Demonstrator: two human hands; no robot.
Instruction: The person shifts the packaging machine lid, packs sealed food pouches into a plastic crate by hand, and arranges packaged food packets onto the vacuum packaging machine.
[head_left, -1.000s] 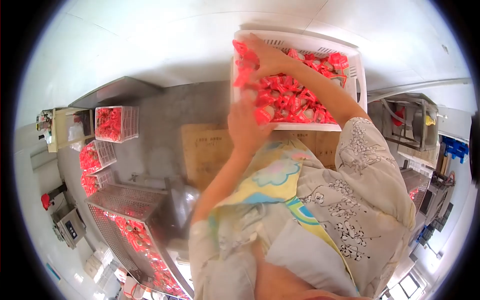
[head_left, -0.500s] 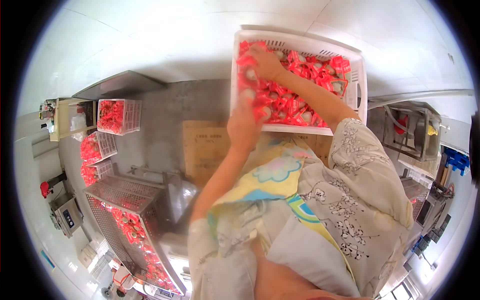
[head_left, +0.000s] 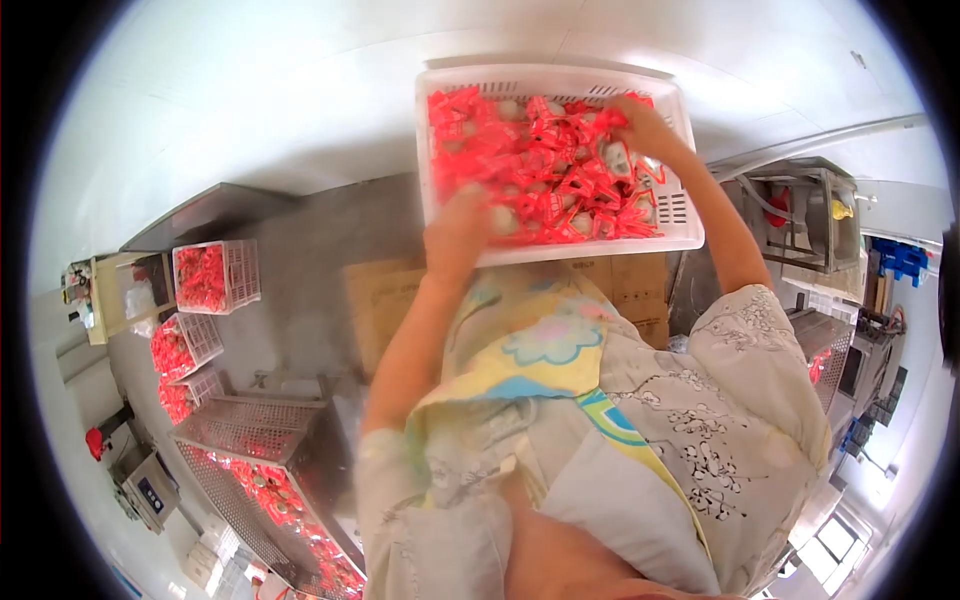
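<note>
A white plastic crate point(head_left: 560, 250) holds many small red packets point(head_left: 560, 185) with pale round contents showing through. My right hand point(head_left: 645, 128) is in the crate's far right corner, fingers curled down on a red packet point(head_left: 607, 122). At the near left side, my left hand point(head_left: 458, 232) is by the crate's rim, against the packets there. Motion smears its fingers, so their grip cannot be made out. Packets at the crate's left side are blurred too.
Cardboard boxes point(head_left: 385, 300) stand beneath the crate. At left are more crates of red packets point(head_left: 205, 278) and a perforated metal trough point(head_left: 250, 425) with packets in it. A metal frame stand point(head_left: 800, 215) is at right, beside the white wall point(head_left: 330, 90).
My right hand has moved from the crate's left end to its far right corner. My left hand has shifted slightly left and down. The view has turned, so the crate appears further left.
</note>
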